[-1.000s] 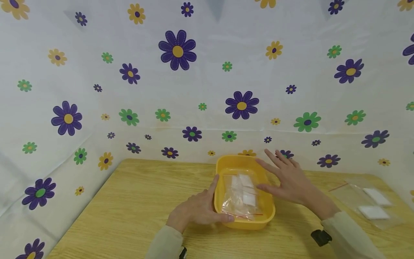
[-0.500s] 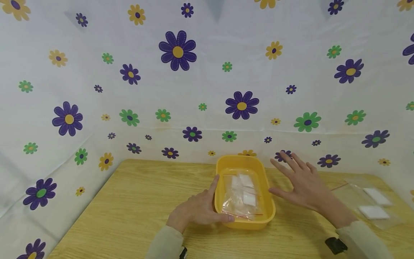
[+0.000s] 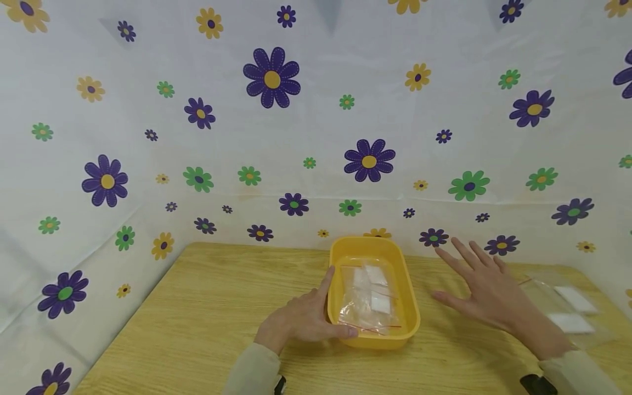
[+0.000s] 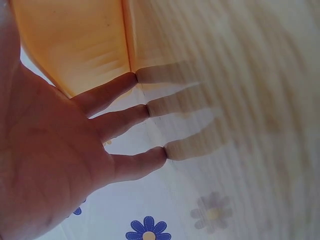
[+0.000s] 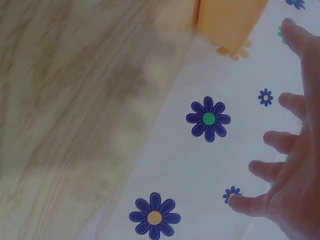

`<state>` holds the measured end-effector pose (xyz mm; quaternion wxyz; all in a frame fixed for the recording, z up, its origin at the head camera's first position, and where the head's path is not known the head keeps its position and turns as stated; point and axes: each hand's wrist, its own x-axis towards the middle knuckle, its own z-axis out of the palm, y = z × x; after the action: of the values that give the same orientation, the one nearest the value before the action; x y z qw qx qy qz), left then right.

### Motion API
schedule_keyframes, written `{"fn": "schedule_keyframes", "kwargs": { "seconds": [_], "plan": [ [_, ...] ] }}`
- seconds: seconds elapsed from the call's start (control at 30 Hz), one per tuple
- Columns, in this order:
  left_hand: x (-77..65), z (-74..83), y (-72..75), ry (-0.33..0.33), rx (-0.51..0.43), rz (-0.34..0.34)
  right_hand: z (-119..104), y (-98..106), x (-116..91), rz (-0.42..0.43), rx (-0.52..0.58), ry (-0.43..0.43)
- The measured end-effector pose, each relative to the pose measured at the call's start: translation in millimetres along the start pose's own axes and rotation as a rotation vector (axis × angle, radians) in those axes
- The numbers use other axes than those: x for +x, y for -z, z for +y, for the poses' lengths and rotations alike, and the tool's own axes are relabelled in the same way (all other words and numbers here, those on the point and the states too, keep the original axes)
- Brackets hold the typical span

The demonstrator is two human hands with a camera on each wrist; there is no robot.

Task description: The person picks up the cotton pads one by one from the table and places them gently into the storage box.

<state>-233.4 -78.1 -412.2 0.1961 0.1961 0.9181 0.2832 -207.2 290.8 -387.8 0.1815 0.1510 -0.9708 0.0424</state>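
A yellow plastic basin (image 3: 413, 323) stands on the table, holding several clear zip bags (image 3: 362, 299) with white pieces inside. At its left side is my left hand (image 3: 301, 318), thumb by the front rim and index finger along the side wall. In the left wrist view, three fingers of the left hand (image 4: 55, 145) reach down with their tips on the tabletop. My right hand (image 3: 486, 288) hovers to the right of the basin, fingers spread and holding nothing; in the right wrist view the right hand (image 5: 295, 175) is apart from the basin (image 5: 230, 22).
More clear zip bags with white pieces (image 3: 575, 300) lie at the table's right, partly behind the right forearm. The wooden table (image 3: 207, 307) backs onto a white flower-print cloth (image 3: 306, 131).
My right hand has moved right, from above the basin's right rim to over the table near the bags. The left hand and the basin have stayed in place.
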Motion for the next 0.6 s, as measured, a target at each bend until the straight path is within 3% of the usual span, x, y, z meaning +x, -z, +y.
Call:
{"fn": "schedule_keyframes", "kwargs": {
  "seconds": [0.6],
  "plan": [
    [0.6, -1.0, 0.0, -0.011, -0.004, 0.001, 39, -5, -34, 0.005, -0.059, -0.041]
  ]
}}
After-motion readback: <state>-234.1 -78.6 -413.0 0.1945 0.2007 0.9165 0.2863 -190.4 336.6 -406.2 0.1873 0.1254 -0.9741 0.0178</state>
